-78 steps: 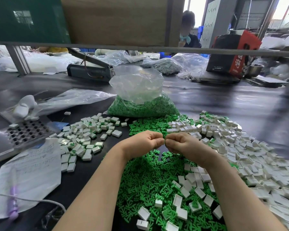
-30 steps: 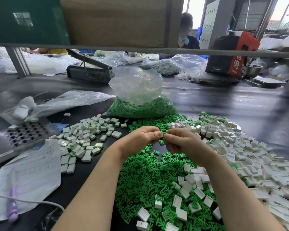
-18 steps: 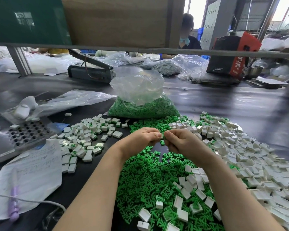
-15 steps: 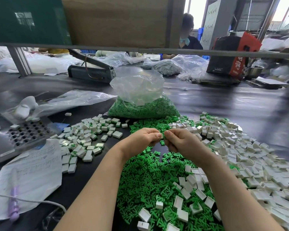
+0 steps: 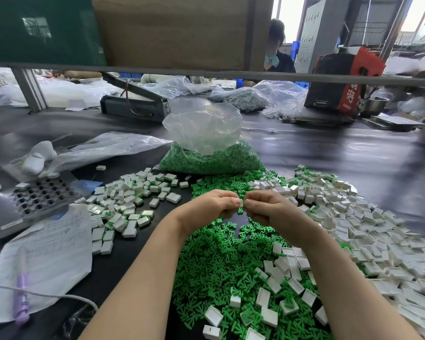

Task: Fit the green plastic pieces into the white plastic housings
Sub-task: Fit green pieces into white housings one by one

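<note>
My left hand (image 5: 212,207) and my right hand (image 5: 268,208) meet fingertip to fingertip above the table, both pinching one small white housing (image 5: 241,203) with a green piece (image 5: 240,210) showing just under it. Below my forearms lies a wide heap of loose green pieces (image 5: 214,261). Empty white housings (image 5: 368,231) spread in a big pile on the right. A pile of white housings with green inside (image 5: 128,200) sits to the left.
A clear bag of green pieces (image 5: 211,155) stands behind my hands. At the left are a metal block with holes (image 5: 32,200), a handwritten paper (image 5: 47,253), a purple pen (image 5: 21,298) and a cable. A person sits across the table behind a low shelf rail.
My hands have stayed together at the same spot, fingers working slightly on the small part. A white housing now shows between the fingertips.
</note>
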`<act>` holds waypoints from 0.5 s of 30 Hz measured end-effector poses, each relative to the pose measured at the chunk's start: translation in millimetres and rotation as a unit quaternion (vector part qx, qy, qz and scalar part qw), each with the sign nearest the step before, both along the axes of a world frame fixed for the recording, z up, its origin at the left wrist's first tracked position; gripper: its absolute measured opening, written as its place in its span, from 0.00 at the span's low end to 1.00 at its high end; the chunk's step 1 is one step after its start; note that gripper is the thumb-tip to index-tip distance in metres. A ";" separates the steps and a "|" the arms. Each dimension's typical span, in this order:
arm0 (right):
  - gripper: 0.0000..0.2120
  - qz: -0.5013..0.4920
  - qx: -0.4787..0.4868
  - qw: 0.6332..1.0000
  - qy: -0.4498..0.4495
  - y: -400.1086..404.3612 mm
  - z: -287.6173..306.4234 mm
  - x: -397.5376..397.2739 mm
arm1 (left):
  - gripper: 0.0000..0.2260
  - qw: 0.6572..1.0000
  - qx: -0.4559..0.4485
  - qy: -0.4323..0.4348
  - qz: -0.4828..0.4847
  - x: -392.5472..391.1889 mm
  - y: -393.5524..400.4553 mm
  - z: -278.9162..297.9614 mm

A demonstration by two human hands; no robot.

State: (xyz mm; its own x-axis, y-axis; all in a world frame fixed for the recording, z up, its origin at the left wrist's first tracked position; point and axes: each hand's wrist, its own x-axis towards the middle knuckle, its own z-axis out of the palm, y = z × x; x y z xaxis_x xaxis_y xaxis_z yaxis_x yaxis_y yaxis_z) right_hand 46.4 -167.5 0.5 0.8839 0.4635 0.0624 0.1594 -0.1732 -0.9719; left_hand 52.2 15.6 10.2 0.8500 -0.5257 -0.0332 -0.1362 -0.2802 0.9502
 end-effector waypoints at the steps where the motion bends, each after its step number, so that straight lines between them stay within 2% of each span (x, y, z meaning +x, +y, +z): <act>1: 0.06 0.009 0.004 1.000 0.004 -1.1 0.7 -0.8 | 0.07 1.000 -0.003 0.003 -0.006 -1.7 -0.1 1.6; 5: 0.07 0.024 0.014 0.999 0.021 -3.6 2.8 -3.0 | 0.13 1.000 0.006 0.006 -0.029 -4.4 -0.6 3.3; 9: 0.07 0.022 -0.020 0.999 0.025 -5.2 -0.6 -3.4 | 0.09 0.999 0.033 0.010 -0.042 -5.3 -0.9 2.0; 11: 0.06 0.027 -0.002 0.999 0.037 -6.5 -2.4 -3.2 | 0.09 0.999 0.027 0.015 -0.043 -5.1 -1.0 1.3; 15: 0.05 0.055 0.047 0.996 0.059 -9.0 -2.8 -2.9 | 0.16 0.998 -0.009 0.026 -0.049 -5.8 -0.4 3.2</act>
